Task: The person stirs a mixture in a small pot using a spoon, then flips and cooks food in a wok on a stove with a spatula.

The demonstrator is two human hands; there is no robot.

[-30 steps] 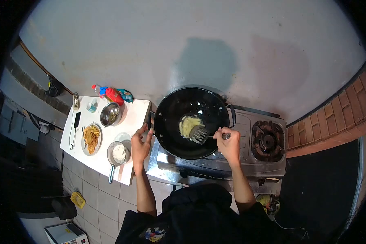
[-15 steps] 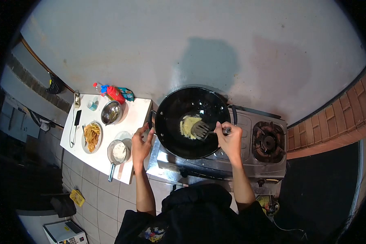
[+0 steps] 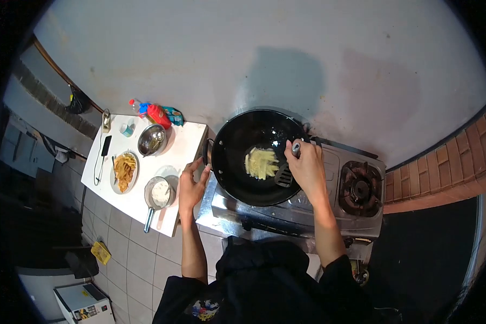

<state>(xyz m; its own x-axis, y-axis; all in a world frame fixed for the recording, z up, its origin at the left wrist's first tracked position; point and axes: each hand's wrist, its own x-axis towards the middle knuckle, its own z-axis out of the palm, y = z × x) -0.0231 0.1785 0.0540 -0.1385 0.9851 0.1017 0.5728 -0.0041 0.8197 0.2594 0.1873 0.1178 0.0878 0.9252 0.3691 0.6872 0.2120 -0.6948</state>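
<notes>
A black wok [image 3: 227, 178] sits on the left side of the gas stove, with pale yellow potato sticks [image 3: 262, 163] clustered in shallow oil at its bottom. My right hand [image 3: 308, 164] is closed around the handle of a slotted spatula [image 3: 283, 176]. Its dark slotted head rests inside the wok, just right of the potato sticks and apart from most of them. On the other side, my left hand [image 3: 193, 187] pinches the lower end of the wok's left handle [image 3: 207, 152] between thumb and fingers.
The white table [image 3: 140, 200] at left carries a plate [image 3: 136, 178] of fried food, a metal bowl [image 3: 152, 139], a small saucepan [image 3: 159, 193] with white batter, a phone [image 3: 106, 146], a cup [image 3: 126, 129] and bottles [image 3: 158, 115]. An unlit burner [image 3: 360, 188] is at right.
The spatula has swung off the potato sticks to their right, its handle now more upright. My right hand has risen and turned. My left hand stays at the wok handle.
</notes>
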